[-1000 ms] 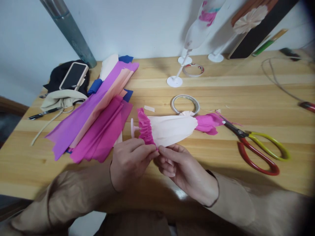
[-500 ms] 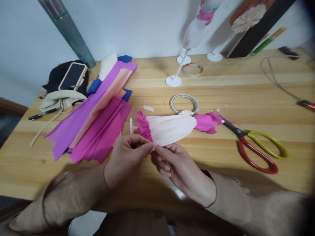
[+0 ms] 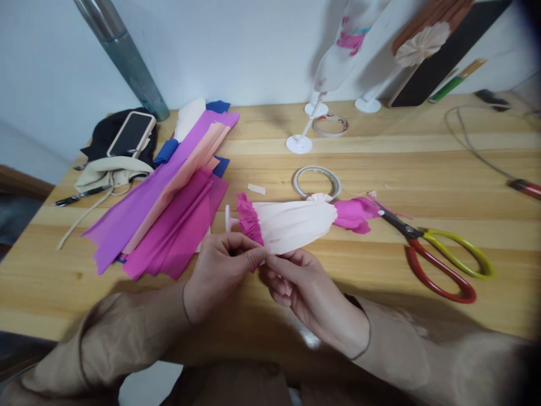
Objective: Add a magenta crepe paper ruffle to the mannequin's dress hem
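Note:
A small crepe-paper dress (image 3: 296, 223) lies on its side on the table, with a white skirt, a pink top at the right and a gathered pink ruffle (image 3: 249, 219) at the left hem. A white stand foot (image 3: 228, 218) sticks out past the ruffle. My left hand (image 3: 226, 268) pinches the near edge where ruffle and skirt meet. Right beside it, thumb and forefinger of my right hand (image 3: 308, 287) are closed on the same edge, fingertips touching the left ones. Whatever lies right between the fingertips is too small to make out.
Red-and-yellow-handled scissors (image 3: 416, 234) lie right of the dress, a tape roll (image 3: 316, 180) behind it. Folded crepe paper (image 3: 164, 197) is heaped at the left, near a phone (image 3: 132, 133) and a tall bottle (image 3: 131, 67). Stemmed figures (image 3: 298, 144) stand by the wall.
The view has shifted slightly, so things sit a little differently in frame. Both hands keep their pinch at the ruffle's edge, almost unmoved.

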Tool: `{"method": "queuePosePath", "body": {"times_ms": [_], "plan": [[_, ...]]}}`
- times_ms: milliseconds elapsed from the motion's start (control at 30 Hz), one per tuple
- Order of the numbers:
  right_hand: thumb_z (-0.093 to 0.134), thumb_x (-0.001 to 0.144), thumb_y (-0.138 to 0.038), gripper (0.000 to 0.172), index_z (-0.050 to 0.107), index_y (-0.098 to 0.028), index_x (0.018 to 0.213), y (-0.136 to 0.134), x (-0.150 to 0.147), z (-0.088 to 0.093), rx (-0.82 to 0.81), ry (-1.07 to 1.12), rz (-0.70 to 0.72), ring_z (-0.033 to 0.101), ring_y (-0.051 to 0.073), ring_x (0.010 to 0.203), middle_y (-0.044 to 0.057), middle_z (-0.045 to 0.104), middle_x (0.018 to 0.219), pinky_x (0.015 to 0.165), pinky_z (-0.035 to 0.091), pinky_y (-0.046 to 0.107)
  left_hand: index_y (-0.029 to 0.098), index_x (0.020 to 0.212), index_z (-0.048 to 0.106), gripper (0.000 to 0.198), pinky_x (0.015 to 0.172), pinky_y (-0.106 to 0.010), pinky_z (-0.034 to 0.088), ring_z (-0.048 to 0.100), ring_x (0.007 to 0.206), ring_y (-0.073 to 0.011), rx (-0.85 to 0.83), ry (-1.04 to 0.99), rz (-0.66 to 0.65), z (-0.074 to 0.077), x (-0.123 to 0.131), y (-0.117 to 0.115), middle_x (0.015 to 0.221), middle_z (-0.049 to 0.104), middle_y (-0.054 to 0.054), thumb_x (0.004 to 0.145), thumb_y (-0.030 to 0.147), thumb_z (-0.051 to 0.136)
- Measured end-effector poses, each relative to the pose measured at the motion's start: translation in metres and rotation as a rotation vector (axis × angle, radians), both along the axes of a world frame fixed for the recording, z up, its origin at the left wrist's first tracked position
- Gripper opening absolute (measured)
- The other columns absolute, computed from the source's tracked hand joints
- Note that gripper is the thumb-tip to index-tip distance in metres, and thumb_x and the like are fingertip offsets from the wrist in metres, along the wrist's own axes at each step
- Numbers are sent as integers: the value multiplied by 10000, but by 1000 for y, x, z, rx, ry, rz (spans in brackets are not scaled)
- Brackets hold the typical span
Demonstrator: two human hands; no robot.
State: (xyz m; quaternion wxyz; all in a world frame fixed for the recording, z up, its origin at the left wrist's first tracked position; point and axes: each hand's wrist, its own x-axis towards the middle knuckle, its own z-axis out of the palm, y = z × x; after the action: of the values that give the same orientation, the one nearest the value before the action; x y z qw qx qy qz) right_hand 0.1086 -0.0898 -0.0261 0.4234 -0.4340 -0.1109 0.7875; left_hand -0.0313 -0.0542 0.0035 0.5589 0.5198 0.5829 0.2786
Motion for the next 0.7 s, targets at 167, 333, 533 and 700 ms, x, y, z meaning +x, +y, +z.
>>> {"method": "queuePosePath", "body": {"times_ms": [167,333,533,700], "plan": [[835,602,-311,336,538,-154,623,0,-1,0,-3,6,-2,328,22,413,-55,495,505,383,205,171,143,616,724,122,540,-228,410,538,548,-111,13,0,38,2,1,1,577,665,-20,694,236,714],[842,592,-307,335,547,-152,629,0,0,1,-16,18,-5,342,24,418,-50,509,516,384,211,170,132,611,714,143,525,-213,393,518,538,-98,14,10,30,3,1,2,557,641,-11,696,247,709],[848,605,-345,355,557,-142,622,1,0,1,2,41,-7,345,26,417,-47,493,517,382,205,177,128,629,712,170,529,-232,405,533,551,-115,16,-7,5,1,1,3,575,651,-28,701,282,710],[849,605,-322,343,555,-150,645,2,0,0,-3,35,-5,344,24,411,-53,499,513,382,198,172,138,600,693,162,525,-223,399,518,532,-102,18,-31,4,3,2,3,537,620,-8,706,260,706]]}}
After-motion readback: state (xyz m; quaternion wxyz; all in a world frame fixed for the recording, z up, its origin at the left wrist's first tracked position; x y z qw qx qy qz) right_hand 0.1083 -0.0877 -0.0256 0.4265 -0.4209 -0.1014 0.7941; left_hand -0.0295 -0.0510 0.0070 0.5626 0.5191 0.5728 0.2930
